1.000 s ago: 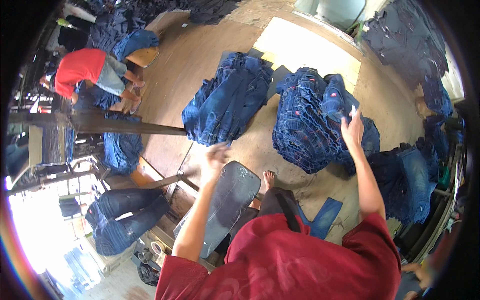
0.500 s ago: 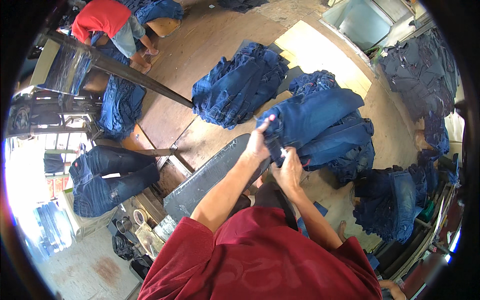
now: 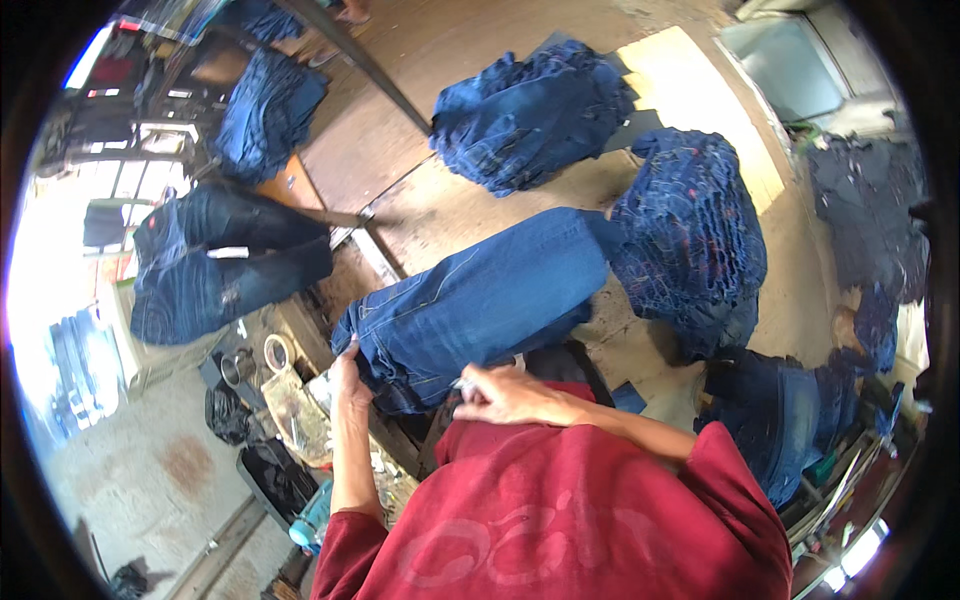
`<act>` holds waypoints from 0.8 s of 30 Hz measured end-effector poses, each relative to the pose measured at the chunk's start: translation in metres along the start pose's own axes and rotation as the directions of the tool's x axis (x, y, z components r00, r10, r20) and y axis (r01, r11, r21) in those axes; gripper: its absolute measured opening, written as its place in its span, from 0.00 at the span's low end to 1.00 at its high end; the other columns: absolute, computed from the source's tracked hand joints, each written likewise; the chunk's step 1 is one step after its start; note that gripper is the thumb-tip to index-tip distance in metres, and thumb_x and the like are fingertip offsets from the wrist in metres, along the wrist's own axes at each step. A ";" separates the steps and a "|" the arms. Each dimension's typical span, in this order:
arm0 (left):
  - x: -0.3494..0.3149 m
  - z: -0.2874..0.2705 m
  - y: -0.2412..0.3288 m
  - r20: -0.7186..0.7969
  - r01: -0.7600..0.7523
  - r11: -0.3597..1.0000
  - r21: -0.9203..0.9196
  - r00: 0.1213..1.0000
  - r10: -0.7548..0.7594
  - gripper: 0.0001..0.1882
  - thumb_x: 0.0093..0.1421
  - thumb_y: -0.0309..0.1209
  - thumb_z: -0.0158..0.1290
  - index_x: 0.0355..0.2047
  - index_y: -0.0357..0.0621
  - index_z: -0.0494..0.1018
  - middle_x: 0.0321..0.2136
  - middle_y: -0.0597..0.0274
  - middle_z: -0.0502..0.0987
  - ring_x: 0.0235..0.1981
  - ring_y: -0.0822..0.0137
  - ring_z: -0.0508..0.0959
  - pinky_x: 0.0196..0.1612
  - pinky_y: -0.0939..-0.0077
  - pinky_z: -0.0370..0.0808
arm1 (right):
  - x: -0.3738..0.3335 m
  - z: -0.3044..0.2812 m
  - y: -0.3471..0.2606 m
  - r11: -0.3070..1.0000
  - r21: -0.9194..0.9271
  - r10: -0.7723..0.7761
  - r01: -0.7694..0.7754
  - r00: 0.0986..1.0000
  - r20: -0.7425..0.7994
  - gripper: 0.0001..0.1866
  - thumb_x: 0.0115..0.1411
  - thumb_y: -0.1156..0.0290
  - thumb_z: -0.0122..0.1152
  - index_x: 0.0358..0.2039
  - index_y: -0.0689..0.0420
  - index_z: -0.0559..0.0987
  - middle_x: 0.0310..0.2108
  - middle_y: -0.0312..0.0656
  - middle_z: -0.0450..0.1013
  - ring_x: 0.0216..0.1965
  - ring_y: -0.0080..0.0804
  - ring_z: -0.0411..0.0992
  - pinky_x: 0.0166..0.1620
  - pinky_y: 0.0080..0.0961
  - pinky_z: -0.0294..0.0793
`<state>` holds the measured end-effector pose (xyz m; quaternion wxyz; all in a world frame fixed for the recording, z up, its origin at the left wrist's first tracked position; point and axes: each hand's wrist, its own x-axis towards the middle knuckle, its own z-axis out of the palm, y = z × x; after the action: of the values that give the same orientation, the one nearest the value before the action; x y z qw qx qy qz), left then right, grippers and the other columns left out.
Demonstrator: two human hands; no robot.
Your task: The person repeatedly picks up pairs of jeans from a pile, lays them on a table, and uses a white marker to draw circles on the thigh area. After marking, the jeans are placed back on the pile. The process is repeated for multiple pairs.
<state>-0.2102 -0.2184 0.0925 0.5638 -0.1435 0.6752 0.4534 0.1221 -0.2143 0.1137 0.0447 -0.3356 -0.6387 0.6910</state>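
Note:
A pair of blue jeans [image 3: 480, 295] lies stretched over the dark bench in front of me, its wide end at left, a leg reaching right. My left hand [image 3: 350, 385] grips the gathered left end of the jeans. Beside their near edge is my right hand [image 3: 505, 395], its fingers curled together around something small and pale that I cannot make out. The bench is mostly hidden beneath the denim.
Right of the jeans stands a tall pile of folded denim [image 3: 690, 230] with loose threads. Another denim heap [image 3: 530, 115] lies on the floor beyond. Dark jeans [image 3: 230, 265] hang at left, above a tape roll [image 3: 278, 352]. A metal post [image 3: 370, 70] slants across the far left.
The jeans have come from the right-hand pile leftward onto the bench. My left hand has moved far left with their end, and my right hand has shifted left and nearer my body.

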 end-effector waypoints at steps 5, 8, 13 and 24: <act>-0.019 -0.035 0.012 0.111 -0.058 0.996 0.074 0.993 0.050 0.21 0.73 0.37 0.59 0.61 0.39 0.78 0.55 0.52 0.85 0.50 0.55 0.87 0.56 0.51 0.86 | -0.014 -0.104 0.039 0.980 -0.169 -0.198 0.109 0.384 -0.902 0.13 0.65 0.67 0.76 0.38 0.58 0.79 0.34 0.41 0.77 0.36 0.37 0.76 0.44 0.35 0.76; -0.014 -0.036 0.013 0.140 -0.181 0.926 0.331 0.980 0.142 0.30 0.62 0.39 0.72 0.60 0.37 0.78 0.52 0.51 0.85 0.47 0.57 0.88 0.55 0.55 0.85 | -0.018 -0.186 0.097 0.829 -0.422 -0.350 -0.367 0.249 -0.903 0.31 0.64 0.58 0.78 0.59 0.63 0.76 0.43 0.50 0.75 0.46 0.42 0.74 0.51 0.42 0.73; -0.026 -0.019 0.035 0.124 -0.271 0.021 0.962 0.506 0.853 0.36 0.54 0.36 0.78 0.56 0.30 0.76 0.50 0.43 0.82 0.50 0.49 0.82 0.57 0.56 0.78 | -0.009 -0.249 0.181 0.854 0.292 0.363 -0.431 0.092 -0.927 0.53 0.64 0.28 0.64 0.63 0.71 0.70 0.55 0.61 0.76 0.60 0.57 0.74 0.64 0.47 0.72; -0.037 0.148 -0.064 0.985 -0.865 -0.478 0.155 0.101 0.137 0.22 0.67 0.39 0.63 0.60 0.52 0.80 0.70 0.57 0.73 0.75 0.51 0.67 0.76 0.43 0.60 | -0.014 -0.242 0.199 0.080 0.942 0.766 0.326 0.585 -0.268 0.33 0.71 0.43 0.67 0.59 0.61 0.79 0.58 0.51 0.80 0.59 0.50 0.79 0.63 0.60 0.76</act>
<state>-0.0597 -0.1511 0.1036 0.2502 0.8270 0.4788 0.1558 0.3316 -0.0508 -0.0523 0.3876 -0.5784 0.1450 0.7029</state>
